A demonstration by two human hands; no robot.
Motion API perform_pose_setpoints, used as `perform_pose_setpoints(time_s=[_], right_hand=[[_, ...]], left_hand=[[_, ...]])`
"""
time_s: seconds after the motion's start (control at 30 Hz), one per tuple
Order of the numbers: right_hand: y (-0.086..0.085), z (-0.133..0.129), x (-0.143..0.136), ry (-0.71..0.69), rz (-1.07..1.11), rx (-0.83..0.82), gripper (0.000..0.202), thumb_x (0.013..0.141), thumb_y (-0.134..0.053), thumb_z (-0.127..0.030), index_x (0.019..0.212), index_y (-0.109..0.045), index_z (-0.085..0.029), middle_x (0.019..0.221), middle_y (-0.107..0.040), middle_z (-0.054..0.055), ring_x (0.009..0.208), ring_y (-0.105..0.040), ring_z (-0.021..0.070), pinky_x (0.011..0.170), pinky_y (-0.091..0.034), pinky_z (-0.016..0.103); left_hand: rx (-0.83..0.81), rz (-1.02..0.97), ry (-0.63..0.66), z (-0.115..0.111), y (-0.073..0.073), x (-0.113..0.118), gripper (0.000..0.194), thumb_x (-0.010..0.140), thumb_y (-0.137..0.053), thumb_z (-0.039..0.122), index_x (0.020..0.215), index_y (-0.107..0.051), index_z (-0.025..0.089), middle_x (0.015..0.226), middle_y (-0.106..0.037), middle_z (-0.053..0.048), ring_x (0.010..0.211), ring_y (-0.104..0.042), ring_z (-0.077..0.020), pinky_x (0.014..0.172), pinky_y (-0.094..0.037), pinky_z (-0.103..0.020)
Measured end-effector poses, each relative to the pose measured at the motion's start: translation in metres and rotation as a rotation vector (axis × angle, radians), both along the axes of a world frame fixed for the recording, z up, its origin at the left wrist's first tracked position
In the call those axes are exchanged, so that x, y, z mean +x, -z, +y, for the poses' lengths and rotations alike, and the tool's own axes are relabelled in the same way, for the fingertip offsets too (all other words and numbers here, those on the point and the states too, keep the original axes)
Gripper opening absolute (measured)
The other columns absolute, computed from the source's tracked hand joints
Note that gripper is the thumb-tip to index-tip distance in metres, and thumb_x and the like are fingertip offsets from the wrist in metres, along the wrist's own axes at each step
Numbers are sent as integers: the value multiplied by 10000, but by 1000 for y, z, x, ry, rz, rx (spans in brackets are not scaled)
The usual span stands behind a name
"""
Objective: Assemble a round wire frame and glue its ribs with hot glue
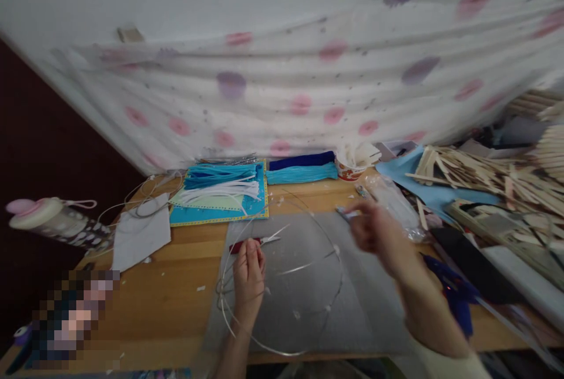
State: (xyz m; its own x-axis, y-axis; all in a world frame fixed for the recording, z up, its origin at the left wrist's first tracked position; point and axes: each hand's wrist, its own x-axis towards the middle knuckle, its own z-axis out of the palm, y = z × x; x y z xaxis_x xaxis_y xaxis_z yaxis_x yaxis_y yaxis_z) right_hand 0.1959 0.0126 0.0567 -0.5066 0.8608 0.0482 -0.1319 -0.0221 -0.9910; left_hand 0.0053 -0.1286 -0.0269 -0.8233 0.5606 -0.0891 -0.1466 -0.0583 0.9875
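Note:
My left hand (249, 273) is over the grey mat (308, 320), its fingers pressed together. What they hold, if anything, is too small to make out. Just behind its fingertips lie scissors (268, 240) with dark red handles, the blades pointing right. A large ring of thin wire (338, 267), with whitish blobs along it, surrounds the hand; whether the hand touches it I cannot tell. My right hand (374, 229), smeared by motion, is above the mat's right side. Close to its fingertips is a small bluish item (341, 212), partly hidden.
Pipe cleaners (220, 182) in blue and white lie on a blue board (211, 213). A bottle (61, 223) leans at left beside white paper (143, 232). At right are a blue glue gun (453, 291), a plastic bag (394, 203) and piled wooden sticks (471, 173). A paper cup (350, 172) stands behind.

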Motion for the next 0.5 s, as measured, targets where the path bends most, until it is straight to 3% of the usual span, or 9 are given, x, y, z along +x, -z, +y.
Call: perform_pose_setpoints(time_s=[0.03, 0.1, 0.2, 0.37, 0.5], right_hand=[[5, -9, -19, -148, 2, -33, 623, 719, -540, -836, 834, -595, -226, 471, -303, -91, 412, -231, 73, 397, -129, 223], [15, -25, -47, -357, 124, -145, 699, 736, -442, -875, 880, -598, -209, 466, -255, -110, 403, -174, 66, 389, -117, 209], [25, -40, -66, -521, 356, -337, 629, 757, -490, -833, 722, -546, -207, 455, -164, -127, 386, -83, 53, 363, -90, 207], [24, -55, -67, -414, 603, -532, 616, 779, -692, -611, 542, -286, -213, 453, -160, -117, 387, -77, 49, 351, -99, 207], [22, -59, -65, -219, 643, -571, 646, 759, -741, -550, 544, -236, -210, 467, -141, -123, 405, -60, 43, 363, -105, 202]], left_hand=[[0, -7, 22, -1, -1, 4, 650, 666, -577, 838, 612, -452, 203, 467, -341, 80, 379, -290, -49, 338, -236, -153], [-17, -40, 51, -4, -1, 11, 663, 640, -585, 850, 612, -446, 203, 461, -339, 86, 374, -284, -46, 337, -229, -150], [-73, -99, 57, -8, 4, 18, 680, 595, -602, 866, 622, -458, 201, 473, -374, 83, 373, -294, -45, 332, -212, -148], [-50, -98, 93, -5, 10, 27, 681, 611, -584, 868, 583, -430, 205, 436, -333, 91, 363, -262, -46, 334, -208, -163], [-57, -110, 93, -1, 8, 34, 684, 612, -572, 873, 574, -414, 209, 429, -314, 94, 358, -258, -48, 333, -198, -173]])
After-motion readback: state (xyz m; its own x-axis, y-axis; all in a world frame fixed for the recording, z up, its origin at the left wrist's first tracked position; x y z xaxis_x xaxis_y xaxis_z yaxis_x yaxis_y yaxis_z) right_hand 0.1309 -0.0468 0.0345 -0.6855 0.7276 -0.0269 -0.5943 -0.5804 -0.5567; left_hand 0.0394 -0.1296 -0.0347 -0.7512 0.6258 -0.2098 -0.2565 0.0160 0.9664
